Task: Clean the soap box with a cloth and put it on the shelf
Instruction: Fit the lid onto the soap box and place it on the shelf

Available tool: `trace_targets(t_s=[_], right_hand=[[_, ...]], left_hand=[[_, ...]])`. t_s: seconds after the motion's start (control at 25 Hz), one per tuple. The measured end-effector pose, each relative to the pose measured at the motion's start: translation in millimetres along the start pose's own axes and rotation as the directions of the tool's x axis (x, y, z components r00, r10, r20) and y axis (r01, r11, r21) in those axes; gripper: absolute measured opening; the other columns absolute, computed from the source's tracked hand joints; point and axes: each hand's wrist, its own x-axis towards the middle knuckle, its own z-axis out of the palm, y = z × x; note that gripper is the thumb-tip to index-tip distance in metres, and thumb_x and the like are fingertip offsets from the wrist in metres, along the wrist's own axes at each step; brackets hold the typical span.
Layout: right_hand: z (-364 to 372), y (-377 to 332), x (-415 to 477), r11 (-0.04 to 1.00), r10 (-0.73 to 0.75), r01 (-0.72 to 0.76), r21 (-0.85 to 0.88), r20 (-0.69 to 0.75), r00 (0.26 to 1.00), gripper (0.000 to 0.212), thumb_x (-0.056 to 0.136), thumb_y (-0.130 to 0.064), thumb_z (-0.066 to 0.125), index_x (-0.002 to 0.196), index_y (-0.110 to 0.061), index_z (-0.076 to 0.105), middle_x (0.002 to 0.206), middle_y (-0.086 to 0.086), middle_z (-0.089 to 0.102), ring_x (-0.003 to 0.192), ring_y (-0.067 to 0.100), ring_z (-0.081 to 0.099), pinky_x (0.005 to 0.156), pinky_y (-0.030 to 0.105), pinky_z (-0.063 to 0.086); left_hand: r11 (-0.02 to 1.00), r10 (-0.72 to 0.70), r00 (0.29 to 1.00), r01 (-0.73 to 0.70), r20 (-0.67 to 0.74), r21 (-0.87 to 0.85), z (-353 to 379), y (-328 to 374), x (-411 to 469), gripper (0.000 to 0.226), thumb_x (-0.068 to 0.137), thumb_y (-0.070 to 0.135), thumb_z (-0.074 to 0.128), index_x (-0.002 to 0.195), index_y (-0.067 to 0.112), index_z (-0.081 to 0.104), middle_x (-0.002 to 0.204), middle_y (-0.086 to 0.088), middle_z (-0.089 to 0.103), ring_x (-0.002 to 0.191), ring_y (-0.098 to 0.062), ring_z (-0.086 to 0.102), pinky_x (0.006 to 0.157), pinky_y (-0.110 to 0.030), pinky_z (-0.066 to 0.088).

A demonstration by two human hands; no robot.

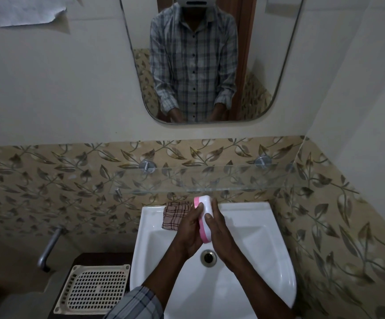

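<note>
The soap box (205, 209) is white with a pink band and stands on edge over the white sink (251, 229). My left hand (190, 231) presses on its left side and my right hand (220, 231) on its right side, so both hold it. A brown checked cloth (175, 215) lies on the sink's back left rim, untouched. The glass shelf (210, 179) hangs on the tiled wall just above the soap box, with nothing on it.
A cream perforated plastic tray (95, 288) sits on a dark stand left of the sink. A metal pipe (49, 247) juts from the wall at left. A mirror (210, 58) hangs above the shelf. The drain (208, 257) lies below my hands.
</note>
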Motion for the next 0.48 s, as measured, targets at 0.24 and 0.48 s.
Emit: trace_targets(t_s=[0.24, 0.48], right_hand=[[6.2, 4.2, -2.9, 0.993, 0.101, -0.093, 0.074, -0.119, 0.988, 0.074, 0.093, -0.044, 0.062, 0.154, -0.026, 0.023, 0.154, 0.001, 0.036, 0.141, 0.022, 0.039, 0.115, 0.046, 0.037], [-18.8, -7.4, -11.4, 0.994, -0.017, -0.015, -0.111, -0.279, 0.96, 0.07, 0.06, -0.038, 0.09, 0.119, -0.039, 0.053, 0.113, -0.009, 0.068, 0.102, 0.013, 0.065, 0.082, 0.027, 0.054]], left_hand=[[0.993, 0.115, 0.956, -0.101, -0.272, 0.065, -1.3, -23.5, 13.6, 0.041, 0.092, 0.018, 0.065, 0.129, 0.0, 0.06, 0.12, -0.03, 0.068, 0.109, -0.046, 0.068, 0.091, -0.058, 0.056], [0.916, 0.388, 0.858, -0.319, -0.336, 0.244, 1.2, -12.9, 0.4, 0.048, 0.083, -0.002, 0.066, 0.125, 0.021, 0.062, 0.12, -0.012, 0.069, 0.106, -0.032, 0.07, 0.09, -0.052, 0.058]])
